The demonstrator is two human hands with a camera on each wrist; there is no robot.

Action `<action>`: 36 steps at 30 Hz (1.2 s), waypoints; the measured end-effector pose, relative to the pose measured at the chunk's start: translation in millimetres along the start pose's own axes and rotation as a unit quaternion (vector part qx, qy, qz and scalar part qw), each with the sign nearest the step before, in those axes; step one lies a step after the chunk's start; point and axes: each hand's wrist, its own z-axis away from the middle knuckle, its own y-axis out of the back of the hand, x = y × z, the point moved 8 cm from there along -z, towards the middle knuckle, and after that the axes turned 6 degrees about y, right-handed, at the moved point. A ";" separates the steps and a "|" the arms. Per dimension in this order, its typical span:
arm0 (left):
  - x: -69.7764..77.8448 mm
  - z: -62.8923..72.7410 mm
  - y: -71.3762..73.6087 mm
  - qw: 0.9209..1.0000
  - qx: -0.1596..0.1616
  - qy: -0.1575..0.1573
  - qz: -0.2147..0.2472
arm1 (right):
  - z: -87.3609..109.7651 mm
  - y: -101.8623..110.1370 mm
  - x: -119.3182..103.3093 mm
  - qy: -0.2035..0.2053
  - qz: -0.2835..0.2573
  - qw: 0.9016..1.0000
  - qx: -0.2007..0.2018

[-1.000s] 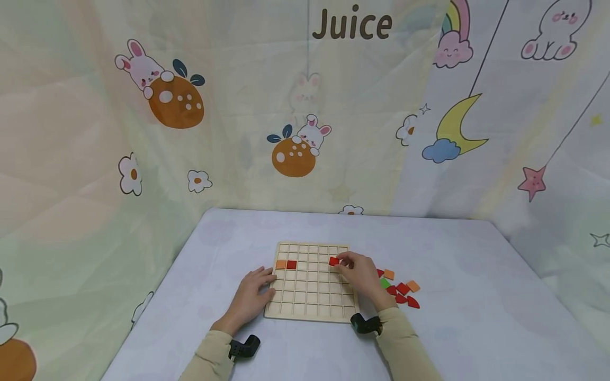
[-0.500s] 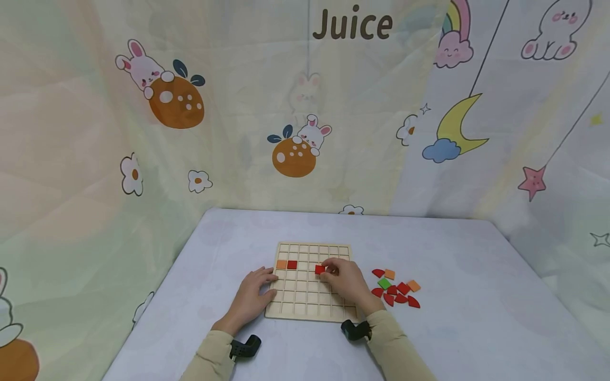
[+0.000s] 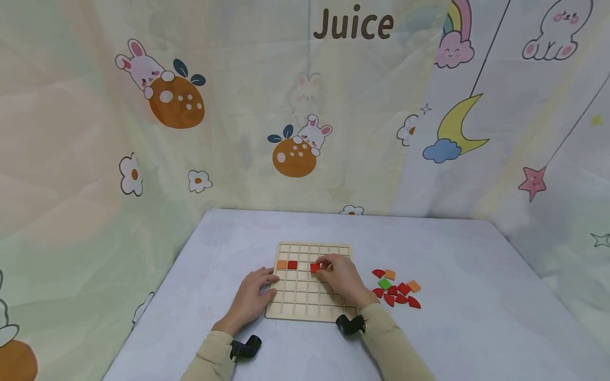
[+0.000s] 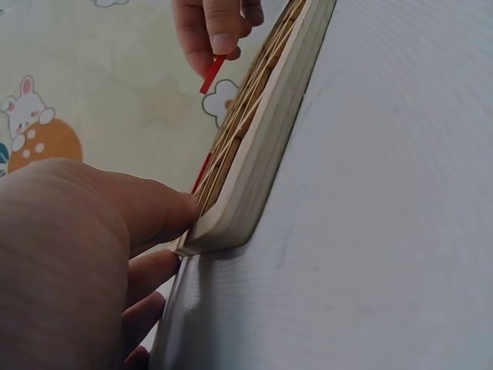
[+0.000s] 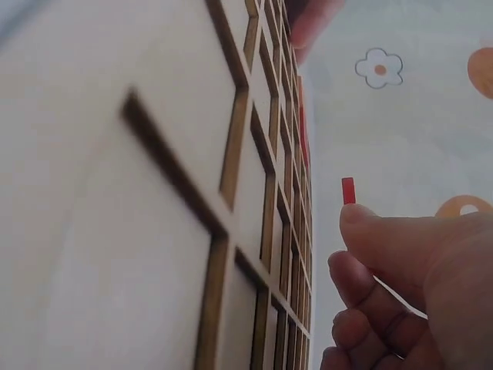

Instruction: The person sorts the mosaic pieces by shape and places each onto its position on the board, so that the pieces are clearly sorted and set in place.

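Note:
Between thumb and fingers, my right hand (image 3: pixel 344 279) pinches a red square tile (image 3: pixel 315 268) over the wooden grid board (image 3: pixel 310 312). The right wrist view shows this tile (image 5: pixel 348 190) edge-on, apart from the board's surface. My left hand (image 3: pixel 251 297) rests at the board's left edge with its fingers spread; in the left wrist view its thumb (image 4: pixel 158 206) touches the rim. On the board's left side, an orange square tile (image 3: pixel 282 264) and a red square tile (image 3: pixel 293 265) lie side by side in one row.
Right of the board lies a loose group of pieces: red quarter-round pieces (image 3: pixel 414 302), a green square (image 3: pixel 384 284), orange squares (image 3: pixel 414 286) and a red square (image 3: pixel 403 288). A patterned cloth (image 3: pixel 238 159) hangs behind the pale table (image 3: pixel 457 264).
My right hand has moved left across the board with the red tile, from near its right edge to about the middle. The left hand has stayed in place.

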 end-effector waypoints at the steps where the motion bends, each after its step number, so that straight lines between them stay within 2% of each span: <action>1: 0.3 -0.1 0.5 1.000 0.001 0.000 0.000 | -1.5 -0.1 -1.0 0.000 0.001 1.000 -0.001; 9: 2.5 -2.0 1.8 1.000 0.003 -0.005 0.000 | -9.2 -3.2 -7.2 0.017 0.004 1.000 0.002; 15: 1.0 -1.9 1.4 1.000 0.004 -0.002 -0.004 | -11.5 -6.8 -10.1 0.008 -0.006 1.000 0.007; 23: -0.5 2.7 0.3 1.000 0.000 0.003 0.005 | -13.8 -18.7 -8.7 0.008 -0.018 1.000 -0.007; 31: -0.8 5.1 -0.7 1.000 0.002 -0.007 0.004 | -17.1 -25.5 -6.0 0.015 -0.008 1.000 0.003; 36: 1.8 3.3 1.4 1.000 0.010 -0.024 0.003 | -19.4 -24.8 -8.0 0.020 0.007 1.000 0.002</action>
